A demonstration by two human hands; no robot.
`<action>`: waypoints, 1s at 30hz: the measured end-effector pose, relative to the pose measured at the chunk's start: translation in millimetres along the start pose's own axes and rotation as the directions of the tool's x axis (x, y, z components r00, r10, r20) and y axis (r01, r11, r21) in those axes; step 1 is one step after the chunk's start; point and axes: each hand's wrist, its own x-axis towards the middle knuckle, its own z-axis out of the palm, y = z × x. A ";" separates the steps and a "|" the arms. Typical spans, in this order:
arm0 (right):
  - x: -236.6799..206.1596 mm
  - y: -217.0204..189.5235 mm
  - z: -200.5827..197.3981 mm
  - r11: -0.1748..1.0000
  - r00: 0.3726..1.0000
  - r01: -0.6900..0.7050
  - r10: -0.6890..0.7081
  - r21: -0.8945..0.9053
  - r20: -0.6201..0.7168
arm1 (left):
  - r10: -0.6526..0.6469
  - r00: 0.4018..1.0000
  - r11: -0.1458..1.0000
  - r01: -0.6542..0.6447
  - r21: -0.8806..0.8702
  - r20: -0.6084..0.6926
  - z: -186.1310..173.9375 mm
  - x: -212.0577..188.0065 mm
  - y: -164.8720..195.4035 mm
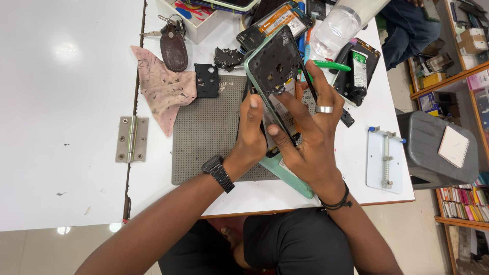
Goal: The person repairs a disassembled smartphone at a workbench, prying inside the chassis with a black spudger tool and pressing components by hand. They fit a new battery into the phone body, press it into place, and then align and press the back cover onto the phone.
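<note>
Phone frame: opened green-edged smartphone [272, 66], back off, dark inner frame showing; held tilted above the grey work mat [204, 132], top end raised toward the far side of the tabletop [66, 102].
Left hand: [251, 133] closed on the phone's lower left edge, thumb up along the side.
Right hand: [305, 132] gripping from the right, fingers spread along the frame, ringed finger reaching high; a thin dark tool seems to lie under them, cannot tell for sure.
Handling: likely light and thin; stiff along the rim, fragile at the exposed parts inside and the glass. Smooth edges may slip. Best held by the long side rails, not the open middle.
Under it: green back cover [290, 178] lies on the mat's near right corner, partly beneath the right wrist.
Edges: near tabletop edge is close below the wrists.
Crowding: clear plastic bottle [338, 25], another opened phone [272, 23] and green-handled tool [331, 65] stand just beyond.
Open room: left part of the mat, up to the pink cloth [160, 86].
</note>
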 end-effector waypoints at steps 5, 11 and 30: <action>-2.3 2.5 -0.9 0.992 0.998 -0.069 0.068 0.103 0.017 | -0.054 0.998 0.986 0.050 -0.160 -0.023 0.7 -3.4 -6.4; -4.2 8.1 0.5 0.973 0.995 -0.102 0.095 0.206 0.040 | -0.064 0.998 0.995 0.062 -0.074 -0.015 -0.7 -3.3 -6.9; -3.7 5.4 -1.2 0.976 0.995 -0.094 0.099 0.197 -0.014 | -0.077 0.995 0.994 0.081 0.068 -0.060 1.7 -0.2 -11.5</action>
